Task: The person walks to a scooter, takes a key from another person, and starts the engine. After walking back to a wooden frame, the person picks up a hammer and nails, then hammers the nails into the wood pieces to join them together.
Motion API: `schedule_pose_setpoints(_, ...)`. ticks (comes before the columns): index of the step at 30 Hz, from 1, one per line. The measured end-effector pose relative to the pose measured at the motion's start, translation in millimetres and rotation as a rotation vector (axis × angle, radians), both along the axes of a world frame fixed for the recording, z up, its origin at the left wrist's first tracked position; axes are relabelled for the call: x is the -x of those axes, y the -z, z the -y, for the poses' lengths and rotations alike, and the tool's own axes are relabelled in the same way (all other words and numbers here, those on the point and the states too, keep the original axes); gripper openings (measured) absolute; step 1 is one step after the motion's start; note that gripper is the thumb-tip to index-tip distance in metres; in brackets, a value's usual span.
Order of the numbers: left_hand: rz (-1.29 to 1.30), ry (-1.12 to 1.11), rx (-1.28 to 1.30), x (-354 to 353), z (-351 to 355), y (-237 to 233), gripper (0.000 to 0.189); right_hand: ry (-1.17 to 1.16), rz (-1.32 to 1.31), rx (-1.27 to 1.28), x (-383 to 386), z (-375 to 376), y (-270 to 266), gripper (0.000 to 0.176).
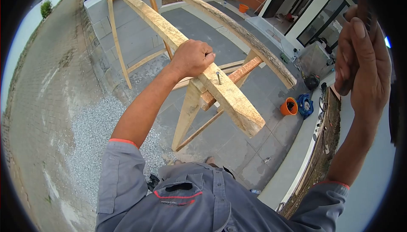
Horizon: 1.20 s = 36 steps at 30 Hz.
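Note:
My left hand [193, 58] is closed over a long wooden beam [169, 32], with its fingers wrapped round the far edge. A nail [218, 78] stands partly driven into the beam's top face, just on the near side of that hand. Under the beam is the reddish crosspiece [246, 70] of a wooden trestle [186, 111]. My right hand [360, 54] is raised high at the right, fingers curled round a dark thing that is mostly cut off by the picture's edge, so its kind cannot be told.
A second beam with bark [237, 24] runs alongside at the far side. Gravel [97, 134] lies at the left on the paving. At the right stand an orange bucket [288, 107] and a blue bag [305, 105]. A low wall [307, 155] borders a soil strip.

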<state>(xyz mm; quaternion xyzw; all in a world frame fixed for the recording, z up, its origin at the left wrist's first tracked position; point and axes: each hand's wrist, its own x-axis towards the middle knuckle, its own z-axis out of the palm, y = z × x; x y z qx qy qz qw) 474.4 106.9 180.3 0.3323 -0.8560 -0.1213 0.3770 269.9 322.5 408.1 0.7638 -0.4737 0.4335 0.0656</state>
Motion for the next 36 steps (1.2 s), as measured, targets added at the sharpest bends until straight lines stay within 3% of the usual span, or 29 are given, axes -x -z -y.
schedule_pose_setpoints(3, -0.190, 0.088, 0.114, -9, 0, 10, 0.020, 0.002, -0.114, -0.036, -2, 9, 38, 0.030)
schedule_pose_setpoints(5, -0.490, -0.320, 0.389, -13, -11, 17, 0.050, 0.067, -0.118, -0.198, -6, 8, 78, 0.027)
schedule_pose_setpoints(6, -0.492, -0.330, 0.397, -12, -11, 25, 0.050, 0.104, -0.145, -0.292, -6, 6, 94, 0.026)
schedule_pose_setpoints(7, -0.762, -0.381, 0.063, -9, -9, 38, 0.062, 0.186, -0.270, -0.325, -2, 3, 109, 0.026)
schedule_pose_setpoints(8, -1.024, -0.422, -0.274, -9, -8, 43, 0.074, 0.176, -0.207, -0.342, -3, 1, 126, 0.025)
schedule_pose_setpoints(9, -1.296, -0.256, -0.665, -10, -14, 33, 0.075, 0.163, -0.140, -0.365, -4, 0, 142, 0.025)
schedule_pose_setpoints(10, -1.301, -0.276, -0.648, -12, -18, 32, 0.075, 0.139, -0.140, -0.362, -7, 1, 156, 0.025)
schedule_pose_setpoints(12, -1.353, 0.103, -1.166, -12, -21, 28, 0.068, 0.200, -0.131, -0.362, -13, 2, 178, 0.023)
schedule_pose_setpoints(15, -1.427, 0.215, -1.153, 5, -21, 29, 0.052, 0.249, -0.068, -0.353, -19, 6, 191, 0.022)
schedule_pose_setpoints(19, -1.377, 0.051, -1.065, 16, -21, 33, 0.039, 0.219, -0.070, -0.315, -15, 7, 186, 0.023)
schedule_pose_setpoints(21, -1.328, 0.123, -1.093, 12, -12, 38, 0.059, 0.253, -0.222, -0.290, -14, 10, 162, 0.024)
schedule_pose_setpoints(22, -1.332, 0.127, -1.101, 12, -12, 36, 0.059, 0.257, -0.228, -0.295, -14, 15, 150, 0.024)
schedule_pose_setpoints(24, -1.294, 0.035, -1.092, 13, -15, 31, 0.061, 0.037, -0.187, -0.112, -17, 23, 125, 0.029)
schedule_pose_setpoints(27, -1.304, 0.036, -1.073, 15, -13, 34, 0.062, -0.079, -0.304, 0.013, -37, 26, 79, 0.038)
schedule_pose_setpoints(31, -1.321, 0.004, -1.054, 19, -11, 37, 0.061, -0.214, -0.538, 0.135, -56, 39, 49, 0.032)
schedule_pose_setpoints(32, -1.328, 0.009, -1.057, 20, -11, 38, 0.061, -0.213, -0.547, 0.132, -59, 39, 44, 0.032)
schedule_pose_setpoints(34, -1.380, 0.067, -1.043, 18, -13, 33, 0.061, 0.040, -0.934, 0.011, -64, 39, 34, 0.034)
schedule_pose_setpoints(36, -1.346, 0.027, -1.070, 15, -21, 25, 0.060, 0.042, -0.952, 0.108, -61, 53, 49, 0.037)
